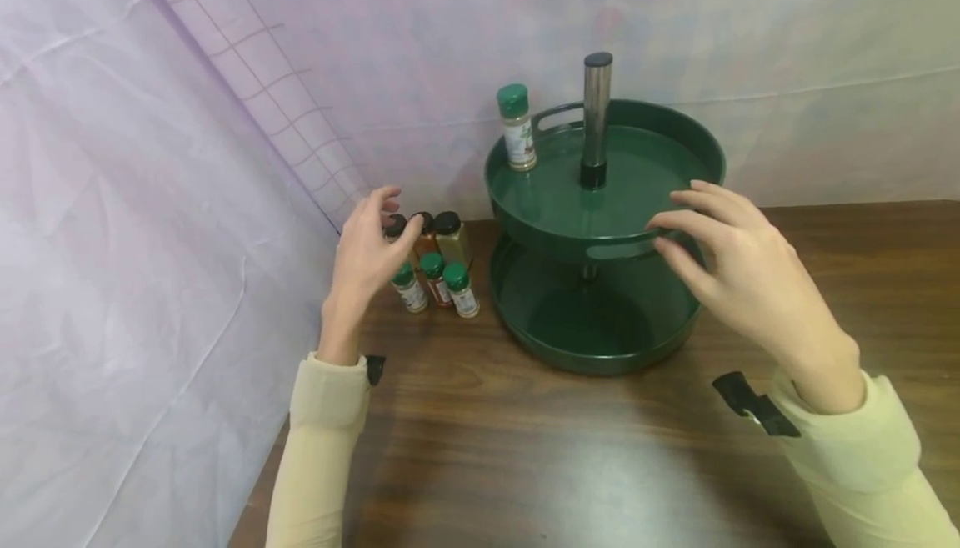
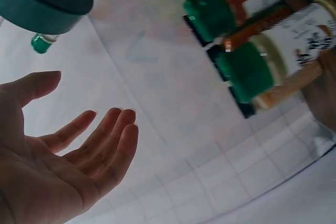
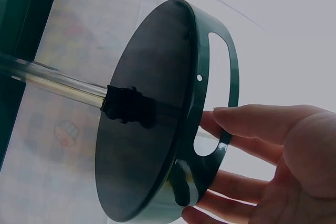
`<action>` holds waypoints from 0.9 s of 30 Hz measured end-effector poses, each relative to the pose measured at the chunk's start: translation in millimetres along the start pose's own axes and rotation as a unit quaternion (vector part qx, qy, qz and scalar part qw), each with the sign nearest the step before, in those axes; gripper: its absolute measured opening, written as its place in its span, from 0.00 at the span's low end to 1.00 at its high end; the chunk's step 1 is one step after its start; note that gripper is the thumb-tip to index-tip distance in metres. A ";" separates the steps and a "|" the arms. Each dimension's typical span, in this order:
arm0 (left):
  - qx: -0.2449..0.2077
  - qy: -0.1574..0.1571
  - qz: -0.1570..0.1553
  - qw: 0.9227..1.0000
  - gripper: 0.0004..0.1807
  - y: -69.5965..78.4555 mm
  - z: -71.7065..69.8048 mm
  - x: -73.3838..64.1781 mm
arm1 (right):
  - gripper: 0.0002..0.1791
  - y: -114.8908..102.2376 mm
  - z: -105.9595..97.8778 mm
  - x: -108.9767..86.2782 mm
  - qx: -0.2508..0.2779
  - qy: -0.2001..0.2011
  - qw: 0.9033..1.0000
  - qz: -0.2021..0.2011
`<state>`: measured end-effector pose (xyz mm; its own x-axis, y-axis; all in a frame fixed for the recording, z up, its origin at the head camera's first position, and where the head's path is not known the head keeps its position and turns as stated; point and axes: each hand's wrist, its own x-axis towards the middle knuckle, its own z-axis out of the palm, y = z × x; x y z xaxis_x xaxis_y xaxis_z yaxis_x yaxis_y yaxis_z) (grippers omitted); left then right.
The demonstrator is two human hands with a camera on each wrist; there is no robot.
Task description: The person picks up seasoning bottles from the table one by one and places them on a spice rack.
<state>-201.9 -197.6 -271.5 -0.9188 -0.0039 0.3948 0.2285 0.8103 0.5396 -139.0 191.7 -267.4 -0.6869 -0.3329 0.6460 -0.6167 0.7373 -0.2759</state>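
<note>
A two-tier dark green round tray stand (image 1: 607, 223) stands on the table, with a metal post (image 1: 597, 114) through its upper tier. My right hand (image 1: 757, 281) is at the right front of the upper rim, pinching the cut-out handle (image 3: 233, 93) between thumb and index finger. One green-capped spice jar (image 1: 519, 131) stands upright on the upper tray, at its left edge. My left hand (image 1: 371, 243) hovers with relaxed, parted fingers and holds nothing. It partly hides the group of three green-capped jars (image 1: 461, 291) and three black-capped jars (image 1: 450, 235) left of the stand.
The wooden table (image 1: 525, 448) runs up to a pale cloth backdrop (image 1: 420, 47) behind the stand. White cloth (image 1: 150, 281) hangs along the left side, close to my left arm. The lower tray (image 1: 592, 323) sits under the upper one.
</note>
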 end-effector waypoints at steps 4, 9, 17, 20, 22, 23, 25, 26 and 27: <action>0.004 -0.009 -0.010 1.000 0.32 -11.8 3.8 -4.2 | 0.14 0.4 -0.1 0.2 0.000 -0.001 1.000 0.003; 0.017 -0.028 -0.018 0.999 0.32 -28.6 9.9 -10.6 | 0.14 0.4 -0.4 -0.2 0.002 -0.005 1.000 0.010; 0.013 -0.037 -0.026 0.999 0.32 -53.4 18.8 -19.4 | 0.14 -0.3 0.1 -0.2 0.003 -0.003 1.000 0.012; 0.016 -0.043 -0.031 0.998 0.33 -61.2 21.9 -21.8 | 0.13 -0.3 0.2 -0.2 0.005 0.002 1.000 0.008; 0.019 -0.047 -0.035 0.998 0.33 -65.2 23.7 -23.3 | 0.13 -0.2 0.2 -0.1 0.004 0.002 1.000 0.008; 0.020 -0.049 -0.038 0.998 0.33 -66.7 24.6 -24.2 | 0.14 -0.1 0.2 0.0 0.004 0.001 1.000 0.008; 0.023 -0.052 -0.044 0.997 0.33 -69.1 26.2 -26.0 | 0.14 -0.1 0.0 0.0 0.003 -0.003 1.000 0.011; 0.024 -0.054 -0.046 0.997 0.33 -69.8 26.8 -26.8 | 0.14 -0.1 -0.1 0.1 0.002 -0.004 1.000 0.012; 0.023 -0.056 -0.049 0.997 0.34 -70.5 27.5 -27.5 | 0.14 -0.1 -0.1 0.0 0.002 -0.005 1.000 0.013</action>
<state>-201.6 -238.6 -340.8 -0.9669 -0.0210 0.2545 0.1230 0.8352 0.5361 -138.9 191.6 -267.2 -0.7060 -0.3200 0.6318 -0.6005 0.7434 -0.2946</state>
